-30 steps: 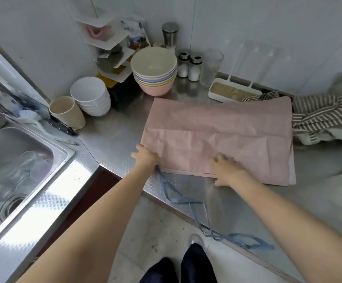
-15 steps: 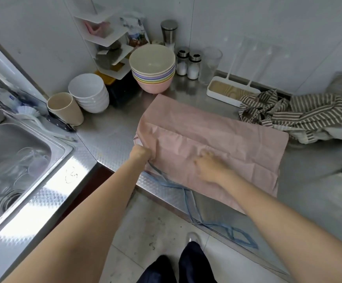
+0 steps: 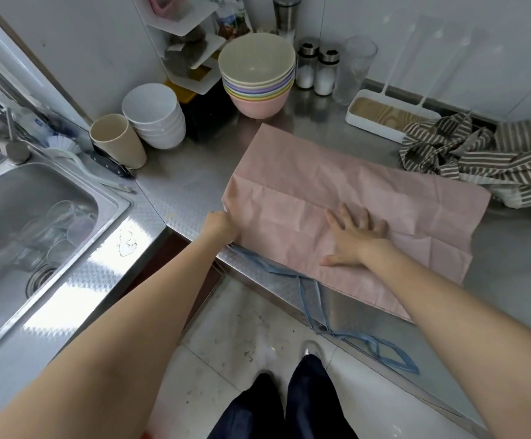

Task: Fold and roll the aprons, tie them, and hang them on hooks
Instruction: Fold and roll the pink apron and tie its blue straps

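Pinching the pink apron (image 3: 368, 198) corner, the left hand (image 3: 218, 224) is risking skewed folds beside the flat-spread right hand (image 3: 357, 237).

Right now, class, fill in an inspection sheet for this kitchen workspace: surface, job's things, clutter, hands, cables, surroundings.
Surface: steel counter, patterned, with a sink at the left.
Job's things: pink apron folded flat; its blue ties trail over the counter edge; striped apron crumpled at the right.
Clutter: coloured bowls, white bowls, cup, shakers, glass, white tray, brush.
Hands: left hand grips the pink apron's left edge; right hand presses flat on it.
Cables: nothing seen.
Surroundings: white walls, corner shelf, tiled floor.
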`<state>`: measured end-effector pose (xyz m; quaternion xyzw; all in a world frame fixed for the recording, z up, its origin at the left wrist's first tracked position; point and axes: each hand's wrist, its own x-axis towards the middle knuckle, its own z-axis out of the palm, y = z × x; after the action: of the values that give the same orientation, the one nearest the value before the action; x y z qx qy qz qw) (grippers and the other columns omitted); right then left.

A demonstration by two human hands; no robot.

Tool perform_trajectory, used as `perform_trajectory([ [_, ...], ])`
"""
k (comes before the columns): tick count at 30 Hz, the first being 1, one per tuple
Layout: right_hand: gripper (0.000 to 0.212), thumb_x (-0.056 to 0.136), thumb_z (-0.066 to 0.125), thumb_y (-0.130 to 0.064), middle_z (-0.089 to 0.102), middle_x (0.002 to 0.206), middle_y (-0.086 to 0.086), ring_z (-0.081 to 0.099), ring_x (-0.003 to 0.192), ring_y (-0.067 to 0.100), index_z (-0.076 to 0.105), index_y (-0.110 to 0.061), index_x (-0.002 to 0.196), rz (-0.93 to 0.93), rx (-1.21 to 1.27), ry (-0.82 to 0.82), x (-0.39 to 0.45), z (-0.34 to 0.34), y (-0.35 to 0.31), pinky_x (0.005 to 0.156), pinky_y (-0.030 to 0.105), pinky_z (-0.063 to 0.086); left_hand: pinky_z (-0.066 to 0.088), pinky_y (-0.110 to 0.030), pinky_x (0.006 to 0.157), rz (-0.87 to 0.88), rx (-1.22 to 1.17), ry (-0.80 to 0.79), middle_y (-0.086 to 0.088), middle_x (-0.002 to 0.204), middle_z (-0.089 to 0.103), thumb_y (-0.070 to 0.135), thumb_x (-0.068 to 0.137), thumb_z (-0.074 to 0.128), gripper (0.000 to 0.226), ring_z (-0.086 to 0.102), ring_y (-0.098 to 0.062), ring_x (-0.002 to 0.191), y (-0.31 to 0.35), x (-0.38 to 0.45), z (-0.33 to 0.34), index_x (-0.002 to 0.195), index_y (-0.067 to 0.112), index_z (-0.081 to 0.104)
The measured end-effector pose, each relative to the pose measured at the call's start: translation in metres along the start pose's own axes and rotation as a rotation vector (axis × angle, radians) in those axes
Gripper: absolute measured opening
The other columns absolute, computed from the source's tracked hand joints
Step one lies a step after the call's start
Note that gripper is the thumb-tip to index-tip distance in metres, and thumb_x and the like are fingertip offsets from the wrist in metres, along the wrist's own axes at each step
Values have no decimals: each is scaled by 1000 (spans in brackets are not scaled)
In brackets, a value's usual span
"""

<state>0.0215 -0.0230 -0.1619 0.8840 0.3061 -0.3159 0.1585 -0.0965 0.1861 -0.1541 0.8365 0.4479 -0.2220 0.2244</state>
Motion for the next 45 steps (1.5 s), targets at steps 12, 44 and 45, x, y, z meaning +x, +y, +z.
perform_trajectory([
  [12,86,84,48,-63,-5,156,6,14,137,40,-4,-37,148,8,63,133,8,-21,-2,108,57,22,18,-45,115,505,385,104,2,158,1,2,89,42,72,4,-27,145,37,8,-11,149,25,11],
  [44,111,69,77,-43,26,148,11,27,136,33,6,-13,148,7,115,148,88,-66,103,110,45,26,38,-43,105,675,754,23,-1,158,-1,2,90,48,80,33,-31,136,179,67,-30,150,24,0],
  [45,104,68,78,-39,34,144,13,35,131,33,14,-9,145,-19,157,136,90,-67,103,104,41,33,36,-44,107,674,786,14,0,158,-7,2,89,50,85,27,-30,140,181,74,-31,150,24,-5],
])
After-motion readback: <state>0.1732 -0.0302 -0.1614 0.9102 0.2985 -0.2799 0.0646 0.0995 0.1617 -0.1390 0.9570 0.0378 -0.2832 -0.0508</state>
